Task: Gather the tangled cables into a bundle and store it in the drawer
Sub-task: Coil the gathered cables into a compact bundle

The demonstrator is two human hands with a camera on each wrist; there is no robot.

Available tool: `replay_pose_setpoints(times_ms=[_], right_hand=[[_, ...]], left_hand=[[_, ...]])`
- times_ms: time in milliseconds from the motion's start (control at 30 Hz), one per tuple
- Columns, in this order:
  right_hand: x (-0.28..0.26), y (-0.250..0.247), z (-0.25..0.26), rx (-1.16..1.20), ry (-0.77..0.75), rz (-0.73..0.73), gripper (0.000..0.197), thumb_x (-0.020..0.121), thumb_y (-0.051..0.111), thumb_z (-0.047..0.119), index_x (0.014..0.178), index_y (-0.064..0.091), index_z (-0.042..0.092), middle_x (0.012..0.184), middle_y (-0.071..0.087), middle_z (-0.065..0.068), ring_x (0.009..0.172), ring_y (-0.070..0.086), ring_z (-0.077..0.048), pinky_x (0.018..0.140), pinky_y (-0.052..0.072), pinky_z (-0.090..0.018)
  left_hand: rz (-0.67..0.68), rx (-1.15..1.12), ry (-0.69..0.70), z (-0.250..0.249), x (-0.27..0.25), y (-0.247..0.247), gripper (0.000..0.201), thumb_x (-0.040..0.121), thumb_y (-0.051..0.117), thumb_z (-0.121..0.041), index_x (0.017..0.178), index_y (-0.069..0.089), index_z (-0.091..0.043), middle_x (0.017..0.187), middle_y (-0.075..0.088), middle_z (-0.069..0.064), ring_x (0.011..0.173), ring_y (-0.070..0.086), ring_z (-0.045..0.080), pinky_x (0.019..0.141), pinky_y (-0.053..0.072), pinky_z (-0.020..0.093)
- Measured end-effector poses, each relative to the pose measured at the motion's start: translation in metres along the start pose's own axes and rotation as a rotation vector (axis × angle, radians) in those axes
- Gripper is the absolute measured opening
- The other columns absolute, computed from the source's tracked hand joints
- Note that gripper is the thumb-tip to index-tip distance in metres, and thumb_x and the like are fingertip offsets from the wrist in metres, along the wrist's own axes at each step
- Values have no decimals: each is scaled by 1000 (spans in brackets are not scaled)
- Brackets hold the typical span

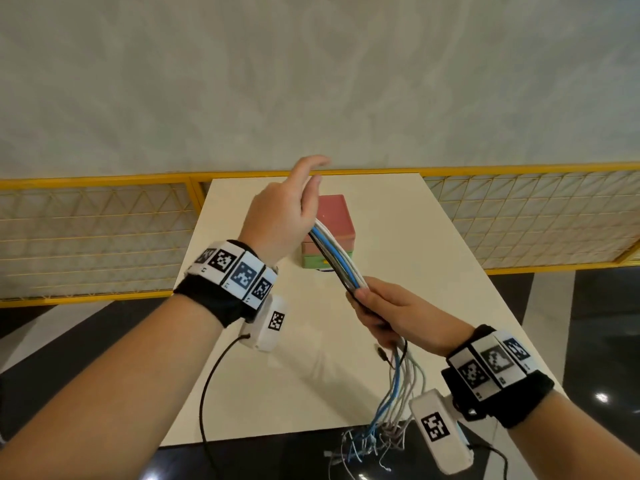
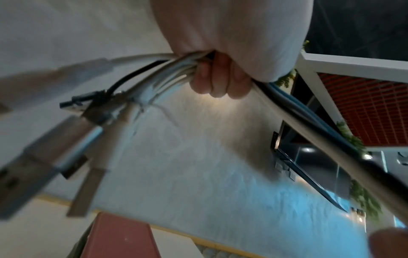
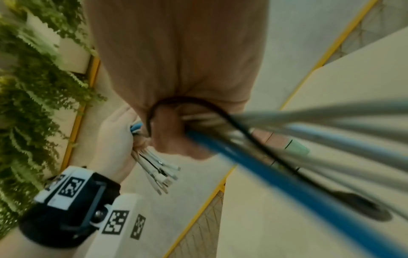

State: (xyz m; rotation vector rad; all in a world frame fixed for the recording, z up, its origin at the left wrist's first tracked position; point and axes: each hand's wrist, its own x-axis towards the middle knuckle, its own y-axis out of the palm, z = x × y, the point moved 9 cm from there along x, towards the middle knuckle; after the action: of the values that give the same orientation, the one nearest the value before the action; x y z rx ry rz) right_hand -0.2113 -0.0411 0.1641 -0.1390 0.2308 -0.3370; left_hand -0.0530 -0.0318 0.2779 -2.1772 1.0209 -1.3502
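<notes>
A bundle of white, blue and black cables (image 1: 337, 259) stretches taut between both hands above the table. My left hand (image 1: 289, 209) grips its upper end, fingers curled round it; in the left wrist view the plug ends (image 2: 92, 108) fan out past the left hand (image 2: 220, 76). My right hand (image 1: 391, 313) grips the bundle lower down, and the loose tails (image 1: 391, 410) hang below it past the table's near edge. In the right wrist view the right hand (image 3: 176, 132) closes round the cables (image 3: 276, 174). A small drawer box (image 1: 332, 233), pink on top and green below, stands on the table behind the bundle.
The cream table (image 1: 415, 237) runs away from me to a yellow mesh railing (image 1: 104, 237) in front of a pale wall. Dark glossy floor (image 1: 606, 323) lies on both sides. A thin black lead (image 1: 211, 375) hangs from the left wrist camera.
</notes>
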Motion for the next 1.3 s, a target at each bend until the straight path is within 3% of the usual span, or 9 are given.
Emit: replay_pose_setpoints(times_ms=[133,200,333,633,800,967,1100,1200,1300], right_hand=[[1,-10,6,-131,-10,-104,17,102,37,19,90,47,10,66,38,2,44,26,-13,39,26,-21],[3,-8,8,-188,-5,-113,16,102,37,19,91,44,10,71,42,-2,44,28,-13,40,28,-22],[12,-2,22,-292,-22,-115,22,101,36,17,80,42,14,65,41,-2,45,28,-13,40,30,-21],[12,12,17,102,-4,15,21,102,37,13,85,49,10,63,39,-6,60,65,-26,61,49,-33],[-1,15,-1,170,35,118,26,101,34,26,86,46,8,60,39,-2,70,69,-28,68,52,-26],[-2,11,-21,27,70,111,27,103,29,27,86,43,10,62,45,-3,62,63,-27,65,50,-33],[2,-10,-27,-346,60,-119,24,102,36,27,86,50,15,63,45,4,45,39,-6,47,37,-21],[6,-20,-24,-587,26,-202,19,101,37,22,92,53,18,65,49,8,50,42,-3,52,37,-15],[11,-23,-16,-628,12,-225,19,101,37,20,93,54,19,67,49,8,57,43,-7,58,39,-20]], left_hand=[[172,103,-106,18,-4,16,37,105,34,-38,116,64,-20,60,53,-10,52,51,6,49,31,26],[308,304,-102,15,-8,24,48,103,27,-49,107,65,-19,68,59,-4,66,61,21,57,36,30],[436,265,137,-40,-32,56,69,94,9,-65,126,61,-31,79,69,-7,86,61,18,93,40,36],[421,28,36,-30,-41,61,71,91,16,-72,135,54,-32,78,72,-4,79,67,19,68,50,33],[188,178,141,-21,-26,32,38,103,36,-43,122,64,-25,45,38,-12,46,47,22,50,35,30],[55,157,51,-9,-18,15,42,100,34,-46,116,66,-23,62,64,1,57,59,33,54,49,38],[188,217,-35,8,-24,32,44,103,32,-49,108,66,-22,65,63,0,63,60,28,56,46,35],[457,387,-112,27,-35,56,56,101,24,-54,97,69,-21,71,63,-1,66,60,24,54,38,30],[479,415,-32,11,-41,63,62,102,16,-53,105,70,-24,76,68,-1,74,64,24,68,39,32]])
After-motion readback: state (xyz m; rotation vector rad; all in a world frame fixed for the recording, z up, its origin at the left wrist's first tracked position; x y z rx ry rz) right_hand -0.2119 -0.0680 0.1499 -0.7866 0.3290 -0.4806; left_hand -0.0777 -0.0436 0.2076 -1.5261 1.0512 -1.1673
